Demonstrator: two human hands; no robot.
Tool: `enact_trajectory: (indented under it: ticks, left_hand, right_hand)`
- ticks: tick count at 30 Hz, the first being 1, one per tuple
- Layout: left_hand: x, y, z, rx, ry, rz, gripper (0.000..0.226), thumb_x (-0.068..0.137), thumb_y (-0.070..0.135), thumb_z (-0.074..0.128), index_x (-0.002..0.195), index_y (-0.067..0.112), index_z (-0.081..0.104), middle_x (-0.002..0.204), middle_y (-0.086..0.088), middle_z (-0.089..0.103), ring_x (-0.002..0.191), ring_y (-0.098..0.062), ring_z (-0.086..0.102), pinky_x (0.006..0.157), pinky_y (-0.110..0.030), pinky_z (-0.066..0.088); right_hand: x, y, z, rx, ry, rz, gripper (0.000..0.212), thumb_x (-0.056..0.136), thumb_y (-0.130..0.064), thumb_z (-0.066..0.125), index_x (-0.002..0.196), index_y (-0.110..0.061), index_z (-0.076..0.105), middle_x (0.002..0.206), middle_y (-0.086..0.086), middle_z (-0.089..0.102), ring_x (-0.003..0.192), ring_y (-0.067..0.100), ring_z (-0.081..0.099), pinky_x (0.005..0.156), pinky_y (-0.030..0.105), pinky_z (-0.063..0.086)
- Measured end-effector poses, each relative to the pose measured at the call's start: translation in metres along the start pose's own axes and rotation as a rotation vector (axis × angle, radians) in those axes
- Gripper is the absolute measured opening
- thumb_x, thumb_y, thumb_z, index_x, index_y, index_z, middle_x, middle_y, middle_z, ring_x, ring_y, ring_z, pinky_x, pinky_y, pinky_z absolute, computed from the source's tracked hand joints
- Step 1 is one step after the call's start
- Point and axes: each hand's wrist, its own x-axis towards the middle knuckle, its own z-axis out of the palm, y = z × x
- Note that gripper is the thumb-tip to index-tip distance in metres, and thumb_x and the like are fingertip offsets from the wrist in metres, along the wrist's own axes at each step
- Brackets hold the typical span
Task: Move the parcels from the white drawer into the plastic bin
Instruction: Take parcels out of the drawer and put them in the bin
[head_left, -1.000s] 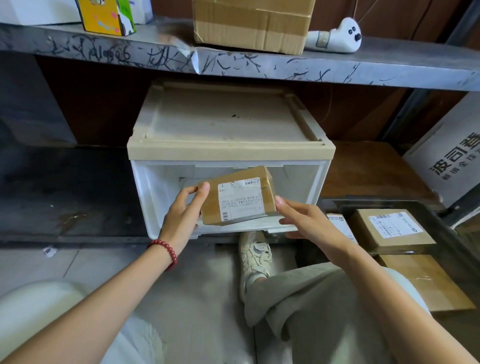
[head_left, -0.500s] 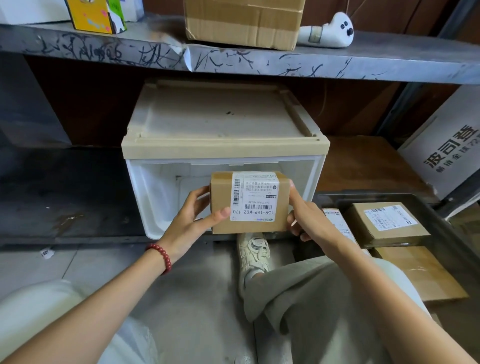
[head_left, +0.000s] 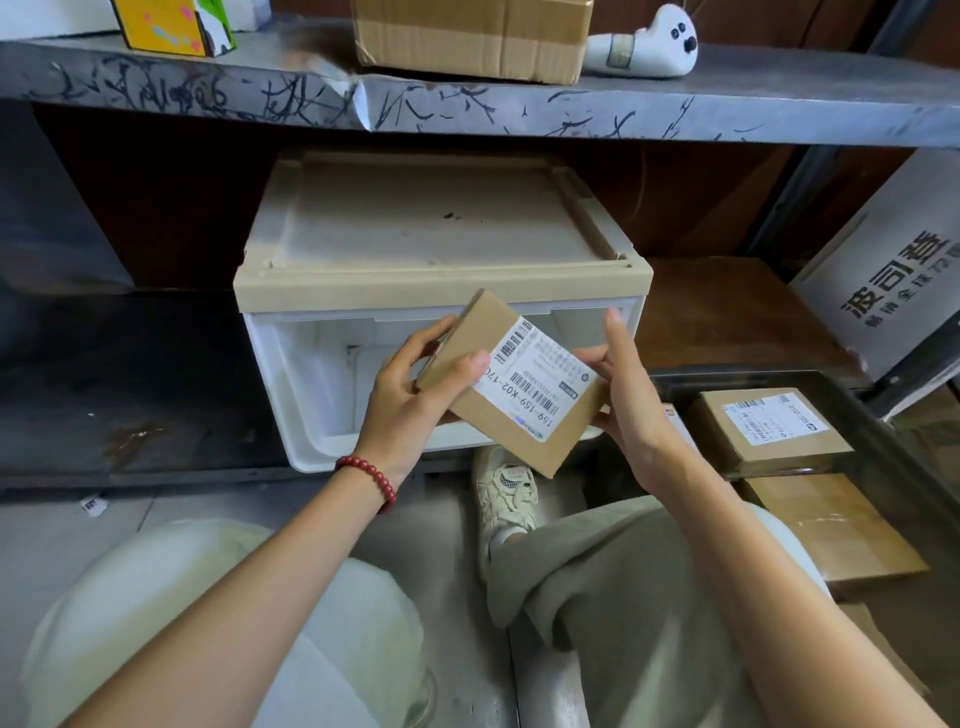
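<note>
Gripping one parcel between both hands at centre frame; the drawer behind looks empty, three parcels already in the bin, lower right.

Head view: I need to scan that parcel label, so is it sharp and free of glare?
Head view: the label on the held parcel is fairly sharp, its big code partly readable; small print blurs; left hand thumb covers one corner; no glare.

Dim, soft daylight from right; deep shadow under shelf; wide-angle bowing at edges; forearms slightly soft.
</note>
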Motion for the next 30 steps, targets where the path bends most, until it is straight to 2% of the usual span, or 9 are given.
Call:
enact_trajectory:
  ticks: [4,7,10,15,17,21,23,26,30]
  left_hand:
    - [0.008,0.002,0.018,0.011,0.076,-0.015,0.067,0.06,0.051,0.076,0.121,0.033,0.056,0.124,0.005,0.059,0.097,-0.005,0.065,0.068,-0.025,0.057]
    - [0.014,0.002,0.029,0.044,0.12,-0.035,0.082,0.05,0.064,0.074,0.121,0.032,0.049,0.122,0.01,0.057,0.09,0.004,0.063,0.075,-0.026,0.056]
    - [0.014,0.002,0.045,0.041,0.111,-0.014,0.074,0.056,0.059,0.075,0.117,0.031,0.043,0.12,0.012,0.054,0.094,0.006,0.059,0.075,-0.023,0.054]
    - [0.018,0.003,0.101,0.002,-0.052,0.03,0.056,0.064,0.05,0.074,0.11,0.036,0.044,0.116,0.009,0.059,0.107,-0.009,0.06,0.083,-0.028,0.056]
    - [0.021,0.005,0.126,0.029,-0.134,0.027,0.056,0.067,0.051,0.072,0.115,0.035,0.047,0.115,0.009,0.062,0.106,-0.011,0.061,0.084,-0.031,0.056]
    - [0.02,0.007,0.174,0.214,-0.329,0.112,0.061,0.077,0.052,0.07,0.131,0.038,0.045,0.127,0.007,0.056,0.11,-0.011,0.057,0.09,-0.034,0.053]
    - [0.013,0.008,0.2,0.291,-0.435,0.123,0.065,0.079,0.052,0.068,0.137,0.039,0.041,0.131,0.007,0.047,0.11,-0.008,0.051,0.09,-0.027,0.05]
    - [0.001,0.006,0.244,0.329,-0.592,0.095,0.067,0.084,0.044,0.067,0.143,0.036,0.036,0.127,0.006,0.039,0.105,-0.004,0.044,0.074,-0.007,0.041]
    - [-0.017,-0.012,0.302,0.318,-0.738,0.082,0.067,0.081,0.05,0.068,0.14,0.036,0.041,0.135,0.005,0.048,0.118,-0.01,0.049,0.096,-0.031,0.047]
  right_hand:
    - [0.005,0.003,-0.008,-0.247,-0.034,-0.02,0.082,0.065,-0.091,0.046,0.095,-0.017,0.063,0.102,-0.004,0.069,0.095,0.012,0.064,0.09,0.034,0.043]
    - [0.008,0.006,-0.021,-0.279,-0.122,0.044,0.085,0.06,-0.092,0.052,0.109,-0.023,0.064,0.106,-0.006,0.071,0.101,0.015,0.066,0.1,0.044,0.043]
    - [0.0,0.002,-0.033,-0.216,-0.157,0.068,0.088,0.06,-0.088,0.057,0.126,-0.03,0.053,0.114,-0.007,0.068,0.105,0.014,0.065,0.099,0.048,0.046]
    - [-0.014,-0.008,-0.044,0.096,0.127,-0.055,0.059,0.079,-0.065,0.045,0.124,-0.029,0.058,0.11,-0.003,0.07,0.098,0.011,0.068,0.086,0.033,0.054]
    - [-0.016,-0.009,-0.054,0.137,0.261,-0.042,0.057,0.082,-0.064,0.042,0.124,-0.028,0.058,0.111,0.0,0.069,0.099,0.015,0.068,0.086,0.034,0.054]
    - [-0.034,-0.002,-0.097,0.197,0.446,0.077,0.033,0.101,-0.049,0.033,0.096,-0.033,0.061,0.096,-0.001,0.072,0.095,0.02,0.069,0.096,0.043,0.052]
    - [-0.047,0.006,-0.124,0.163,0.541,0.122,0.03,0.1,-0.05,0.034,0.091,-0.035,0.06,0.095,-0.004,0.072,0.093,0.018,0.069,0.096,0.045,0.051]
    - [-0.066,0.022,-0.169,0.07,0.654,0.151,0.03,0.096,-0.055,0.038,0.094,-0.037,0.062,0.104,-0.006,0.07,0.099,0.016,0.067,0.098,0.048,0.049]
    - [-0.099,0.051,-0.222,0.079,0.791,0.154,0.032,0.092,-0.057,0.045,0.111,-0.039,0.063,0.109,-0.009,0.07,0.101,0.012,0.066,0.097,0.048,0.049]
